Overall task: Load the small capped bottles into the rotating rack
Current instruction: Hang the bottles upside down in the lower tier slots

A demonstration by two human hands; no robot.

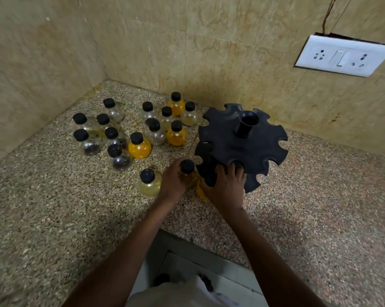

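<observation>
A black rotating rack with notched tiers and a central post stands on the speckled stone counter at the right. My left hand grips a small round bottle with a black cap right beside the rack's lower tier. My right hand rests on the lower tier's front edge, fingers spread. A yellow bottle peeks out under that hand. Several capped bottles, some clear, some orange, stand in a group to the left. A pale yellow one stands next to my left wrist.
Tiled walls meet in a corner behind the bottles. A white socket and switch plate is on the right wall. The counter's front edge runs below my forearms, with floor tiles beneath.
</observation>
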